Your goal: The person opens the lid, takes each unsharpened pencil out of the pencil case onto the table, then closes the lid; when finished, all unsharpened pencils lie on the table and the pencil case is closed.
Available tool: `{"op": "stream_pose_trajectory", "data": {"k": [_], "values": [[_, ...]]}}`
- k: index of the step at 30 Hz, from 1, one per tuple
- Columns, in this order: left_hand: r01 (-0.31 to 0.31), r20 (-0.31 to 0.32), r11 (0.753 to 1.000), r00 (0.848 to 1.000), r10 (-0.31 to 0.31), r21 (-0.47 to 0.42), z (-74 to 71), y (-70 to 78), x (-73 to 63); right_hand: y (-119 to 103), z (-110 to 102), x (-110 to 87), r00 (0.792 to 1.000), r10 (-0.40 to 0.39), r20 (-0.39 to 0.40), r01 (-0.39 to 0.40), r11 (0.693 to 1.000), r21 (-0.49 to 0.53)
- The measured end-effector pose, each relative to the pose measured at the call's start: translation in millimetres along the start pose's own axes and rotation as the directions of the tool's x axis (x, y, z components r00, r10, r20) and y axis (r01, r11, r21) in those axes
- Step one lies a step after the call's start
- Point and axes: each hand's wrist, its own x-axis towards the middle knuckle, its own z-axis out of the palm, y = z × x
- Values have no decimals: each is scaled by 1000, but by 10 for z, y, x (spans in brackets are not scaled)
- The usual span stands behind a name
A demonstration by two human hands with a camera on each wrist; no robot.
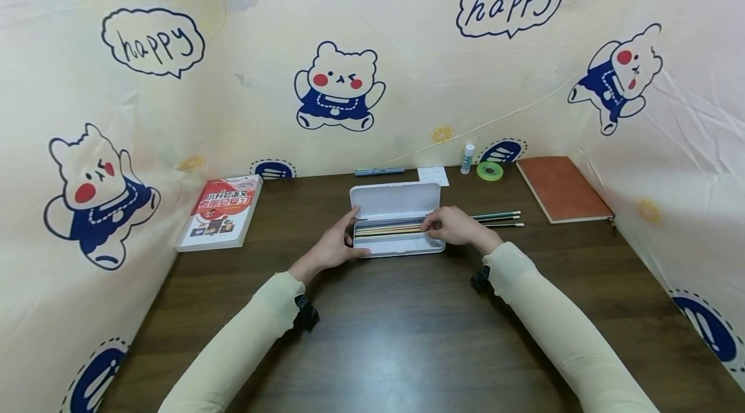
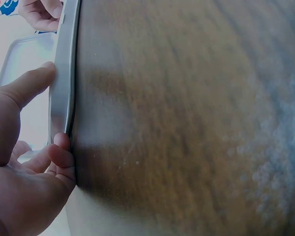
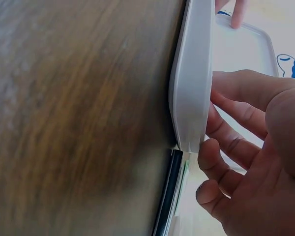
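A white pencil case (image 1: 401, 245) lies on the table with its lid (image 1: 396, 200) raised at the back. Several pencils (image 1: 387, 229) lie lengthwise inside it. My left hand (image 1: 334, 243) grips the case's left end, thumb on the front rim and a finger up by the lid. At the right end, my right hand (image 1: 456, 225) reaches in with curled fingers, thumb and finger pinching at the end of a pencil. In the right wrist view the case's wall (image 3: 192, 73) hides those fingertips. More pencils (image 1: 500, 215) lie on the table just beyond the right hand.
A red-and-white book (image 1: 224, 209) lies at the left, a brown notebook (image 1: 563, 190) at the right. Along the back are a blue pen (image 1: 379, 172), a white paper (image 1: 433, 176), a glue stick (image 1: 467, 159) and green tape (image 1: 489, 171). Printed cloth (image 1: 233, 109) walls the table.
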Motion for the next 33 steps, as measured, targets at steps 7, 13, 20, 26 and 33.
{"op": "stream_pose_trajectory", "data": {"k": [7,13,20,26,33], "values": [[-4,2,1000,1000,4,0,6,-6,1,-29,-4,7,1000,17,8,-17,1000,-4],[-5,3,1000,1000,5,-2,3,-17,6,-60,-28,11,1000,27,0,-27,1000,1],[-7,-2,1000,1000,7,-8,14,-9,2,-57,-22,4,999,38,-4,-38,999,1],[-9,-3,1000,1000,9,-3,14,0,0,-16,-55,-42,998,30,-46,-28,998,52],[-5,1,1000,1000,5,0,-5,12,-2,61,-154,-121,995,15,-100,-9,998,63]]}}
